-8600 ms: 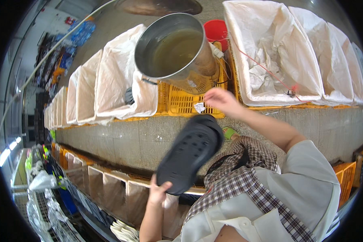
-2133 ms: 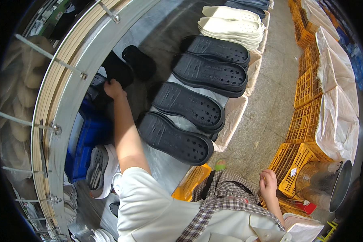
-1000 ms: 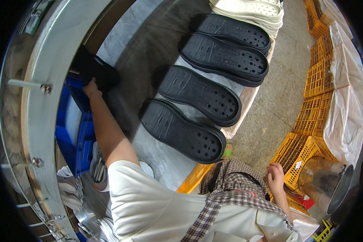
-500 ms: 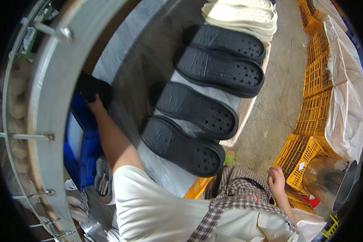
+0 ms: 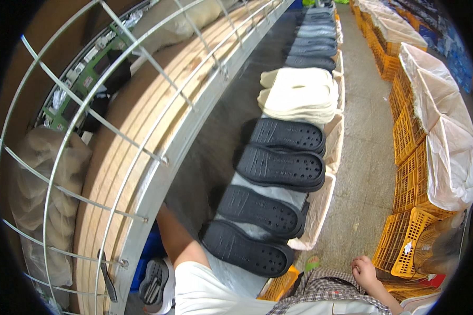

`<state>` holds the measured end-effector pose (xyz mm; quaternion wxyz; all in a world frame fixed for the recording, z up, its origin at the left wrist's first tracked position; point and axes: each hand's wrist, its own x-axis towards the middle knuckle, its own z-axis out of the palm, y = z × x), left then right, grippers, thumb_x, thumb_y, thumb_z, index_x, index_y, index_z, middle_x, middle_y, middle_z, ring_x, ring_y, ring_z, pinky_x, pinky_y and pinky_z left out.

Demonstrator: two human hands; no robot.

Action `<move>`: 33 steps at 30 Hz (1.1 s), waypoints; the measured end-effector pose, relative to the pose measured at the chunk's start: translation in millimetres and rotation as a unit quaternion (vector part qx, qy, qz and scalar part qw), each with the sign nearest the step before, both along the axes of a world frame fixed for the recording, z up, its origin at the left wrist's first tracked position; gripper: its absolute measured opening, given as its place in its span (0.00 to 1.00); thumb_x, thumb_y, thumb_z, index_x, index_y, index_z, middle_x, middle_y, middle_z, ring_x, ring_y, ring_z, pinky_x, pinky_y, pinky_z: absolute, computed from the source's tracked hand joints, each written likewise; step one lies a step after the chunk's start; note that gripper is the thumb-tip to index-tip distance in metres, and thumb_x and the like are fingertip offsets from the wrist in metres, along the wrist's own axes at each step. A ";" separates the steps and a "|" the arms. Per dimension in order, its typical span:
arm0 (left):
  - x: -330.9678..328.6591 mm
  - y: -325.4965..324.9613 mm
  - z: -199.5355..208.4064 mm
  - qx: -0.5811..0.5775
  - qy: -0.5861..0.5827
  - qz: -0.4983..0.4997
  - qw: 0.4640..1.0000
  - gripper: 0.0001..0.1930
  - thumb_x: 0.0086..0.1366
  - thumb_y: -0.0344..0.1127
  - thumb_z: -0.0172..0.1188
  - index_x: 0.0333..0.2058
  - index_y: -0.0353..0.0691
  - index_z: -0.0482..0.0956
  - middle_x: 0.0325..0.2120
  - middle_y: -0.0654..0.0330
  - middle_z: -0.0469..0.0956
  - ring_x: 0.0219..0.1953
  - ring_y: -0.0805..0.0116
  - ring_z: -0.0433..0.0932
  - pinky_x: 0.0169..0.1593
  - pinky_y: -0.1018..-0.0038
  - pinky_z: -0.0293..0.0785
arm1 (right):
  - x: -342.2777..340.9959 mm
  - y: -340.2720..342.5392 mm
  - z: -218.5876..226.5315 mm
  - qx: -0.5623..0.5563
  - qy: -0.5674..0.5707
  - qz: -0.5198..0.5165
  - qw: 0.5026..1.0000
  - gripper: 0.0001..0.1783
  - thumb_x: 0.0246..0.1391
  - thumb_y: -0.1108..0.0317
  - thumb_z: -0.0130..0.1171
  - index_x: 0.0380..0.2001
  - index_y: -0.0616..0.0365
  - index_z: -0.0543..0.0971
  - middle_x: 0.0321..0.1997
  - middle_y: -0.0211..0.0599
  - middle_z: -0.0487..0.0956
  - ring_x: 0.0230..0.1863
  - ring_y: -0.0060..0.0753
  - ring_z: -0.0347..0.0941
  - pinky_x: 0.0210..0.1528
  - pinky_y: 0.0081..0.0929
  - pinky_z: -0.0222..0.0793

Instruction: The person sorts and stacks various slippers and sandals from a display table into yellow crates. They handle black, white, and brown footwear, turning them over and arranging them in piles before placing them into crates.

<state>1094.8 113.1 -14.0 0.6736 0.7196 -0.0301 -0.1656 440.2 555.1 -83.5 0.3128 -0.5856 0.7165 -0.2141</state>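
Note:
My left forearm [image 5: 181, 236] reaches under the metal edge of a shelf on the left, and that edge hides my left hand. Beside the arm, pairs of black shoe soles with round holes at one end lie on a long grey table; the nearest is a black sole [image 5: 249, 249], with another black sole [image 5: 260, 210] just beyond it. Farther along are a stacked black pair [image 5: 284, 165] and a pile of cream soles [image 5: 297, 100]. My right hand [image 5: 363, 272] hangs at my right side, fingers loosely curled in, nothing seen in it.
A wire rack [image 5: 142, 147] with a wooden board rises at left. Below it are a blue bin [image 5: 151, 247] and a grey shoe [image 5: 155, 281]. Yellow crates [image 5: 391, 241], some lined with white sheeting, line the right side of the aisle. A lined basket [image 5: 318, 215] stands beside the table.
The view has shifted, showing more of the rack and the table's far end. My left hand, earlier at a dark item by the blue bin, is now hidden behind the shelf edge.

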 end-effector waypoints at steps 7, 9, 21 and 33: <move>56.3 -18.5 -36.2 0.026 0.084 0.003 0.996 0.33 0.51 0.43 0.69 0.54 0.38 0.67 0.53 0.49 0.67 0.50 0.53 0.67 0.47 0.58 0.70 | -12.6 6.6 -0.6 -0.029 0.029 -0.024 0.999 0.05 0.42 0.74 0.55 0.25 0.58 0.78 0.34 0.42 0.76 0.39 0.47 0.73 0.41 0.38 0.70; 58.4 -4.6 -37.0 -0.048 0.154 -0.051 0.986 0.32 0.51 0.42 0.68 0.54 0.42 0.68 0.52 0.52 0.66 0.50 0.54 0.66 0.45 0.60 0.68 | -12.6 10.1 -3.2 -0.019 0.030 -0.026 0.999 0.05 0.42 0.73 0.56 0.25 0.56 0.78 0.34 0.41 0.76 0.39 0.46 0.73 0.41 0.38 0.71; -66.7 50.9 36.7 -0.226 0.313 -0.224 0.895 0.12 0.55 0.38 0.65 0.38 0.43 0.77 0.33 0.61 0.77 0.34 0.62 0.73 0.33 0.67 0.69 | -38.9 2.0 -1.7 -0.098 0.070 0.052 0.991 0.07 0.44 0.68 0.55 0.29 0.54 0.78 0.35 0.41 0.75 0.41 0.46 0.71 0.43 0.39 0.70; -386.5 267.4 139.2 -0.046 0.306 -0.538 0.784 0.16 0.56 0.33 0.64 0.42 0.40 0.72 0.42 0.53 0.75 0.45 0.53 0.72 0.44 0.54 0.72 | -64.4 -16.7 104.4 -0.188 -0.331 -0.053 0.923 0.38 0.53 0.56 0.61 0.61 0.59 0.57 0.57 0.51 0.69 0.60 0.44 0.64 0.60 0.38 0.61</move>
